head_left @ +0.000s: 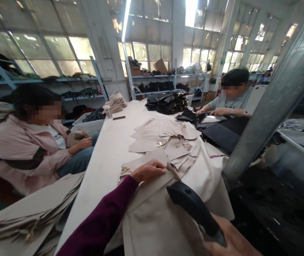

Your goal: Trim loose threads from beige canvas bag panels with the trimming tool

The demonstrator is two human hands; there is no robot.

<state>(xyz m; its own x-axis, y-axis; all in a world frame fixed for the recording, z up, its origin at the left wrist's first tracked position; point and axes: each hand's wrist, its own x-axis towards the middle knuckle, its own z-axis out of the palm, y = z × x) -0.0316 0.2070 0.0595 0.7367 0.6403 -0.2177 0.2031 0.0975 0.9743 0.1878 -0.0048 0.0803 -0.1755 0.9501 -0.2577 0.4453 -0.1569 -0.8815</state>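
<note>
My left hand [148,170], in a maroon sleeve, lies flat on a beige fabric panel [152,224] at the table's near end. Small gold metal fittings [125,170] sit just beyond its fingertips. My right hand [221,238], at the bottom edge of the view, grips a black plastic handle [192,204], which rests over the panel. What the handle belongs to is hidden. Further up the white table [106,156] lie overlapping beige cut pieces [162,140] with gold hardware [164,143] on them.
A seated person in a pink jacket [26,149] works at the left, beside a beige stack [26,209]. Across the table, a person [229,103] handles black material [225,133] near a black pile [166,103]. A grey metal post [274,99] rises at right.
</note>
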